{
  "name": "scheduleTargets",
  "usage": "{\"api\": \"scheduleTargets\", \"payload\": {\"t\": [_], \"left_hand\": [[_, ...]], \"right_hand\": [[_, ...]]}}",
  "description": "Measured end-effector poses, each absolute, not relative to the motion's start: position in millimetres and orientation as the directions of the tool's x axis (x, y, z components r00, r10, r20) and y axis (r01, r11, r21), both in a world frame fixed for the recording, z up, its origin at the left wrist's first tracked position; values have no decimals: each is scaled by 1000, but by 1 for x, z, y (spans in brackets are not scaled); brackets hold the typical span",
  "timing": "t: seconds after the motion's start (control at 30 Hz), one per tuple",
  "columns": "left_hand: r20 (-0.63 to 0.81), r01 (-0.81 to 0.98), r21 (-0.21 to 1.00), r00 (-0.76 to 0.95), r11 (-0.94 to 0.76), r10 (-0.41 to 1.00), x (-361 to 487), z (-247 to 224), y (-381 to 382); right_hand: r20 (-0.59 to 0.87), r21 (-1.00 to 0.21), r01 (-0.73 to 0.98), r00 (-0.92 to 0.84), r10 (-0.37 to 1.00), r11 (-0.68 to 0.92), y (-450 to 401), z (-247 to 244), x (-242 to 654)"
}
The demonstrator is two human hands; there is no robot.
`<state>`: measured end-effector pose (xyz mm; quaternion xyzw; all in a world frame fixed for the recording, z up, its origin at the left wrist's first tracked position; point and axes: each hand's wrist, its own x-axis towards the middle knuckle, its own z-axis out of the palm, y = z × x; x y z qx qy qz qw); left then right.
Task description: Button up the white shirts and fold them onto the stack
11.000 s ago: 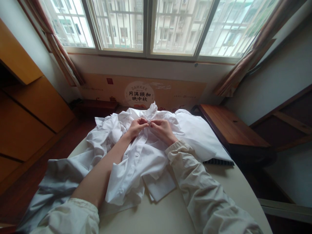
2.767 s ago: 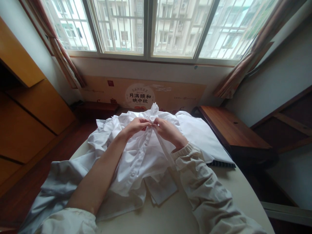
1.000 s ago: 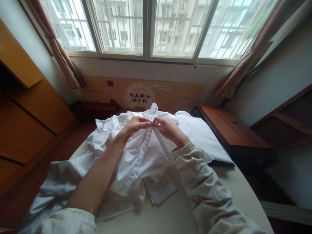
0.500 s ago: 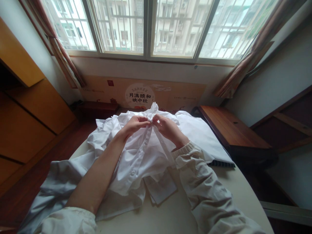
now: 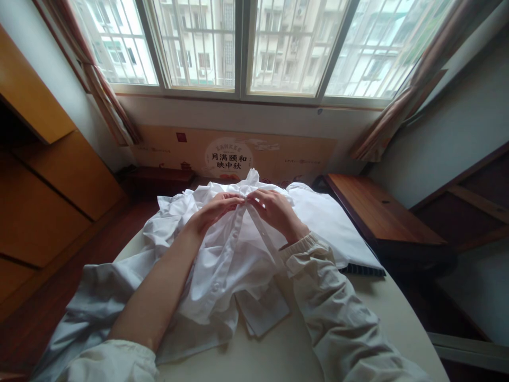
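Observation:
A white button-up shirt [image 5: 222, 254] lies spread and rumpled on a pale table [image 5: 286, 355], its collar at the far end. Below the collar, my left hand [image 5: 214, 209] pinches the edge of the button placket. My right hand [image 5: 274, 209] grips the opposite front edge, and the fingertips of both hands meet there. Whatever button sits between the fingertips is too small to make out. Nearer to me the two front edges spread apart in a V, with buttons showing on the left strip.
Folded white cloth [image 5: 330, 217] rests at the right of the table over a dark ridged edge. A wooden desk [image 5: 382, 212] stands beyond it on the right. Wooden cabinets [image 5: 55, 196] are on the left, and a printed board [image 5: 278, 151] leans below the window.
Both hands stay at the same spot on the placket. The fingers of my right hand have straightened and flattened a little; the shirt lies as before.

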<state>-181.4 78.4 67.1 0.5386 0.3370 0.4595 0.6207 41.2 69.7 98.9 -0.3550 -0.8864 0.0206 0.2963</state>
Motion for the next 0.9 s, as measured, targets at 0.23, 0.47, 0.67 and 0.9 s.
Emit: {"api": "scheduleTargets", "payload": {"t": [0.23,0.47,0.67,0.9], "left_hand": [[67,-221,975,406,26,911,-183,70,78],[61,-224,974,414,36,908,-185,65,79],[109,-153,986,336,-60,936,-180,63,83],[223,-95,974,276,-205,935,-171,73,74]], "right_hand": [[542,-216,627,-560,626,748,68,96,36],[558,-210,594,-579,594,776,71,87,36],[576,-326,539,-539,615,777,75,76,39],[573,-558,454,-395,718,695,75,70,34]]}}
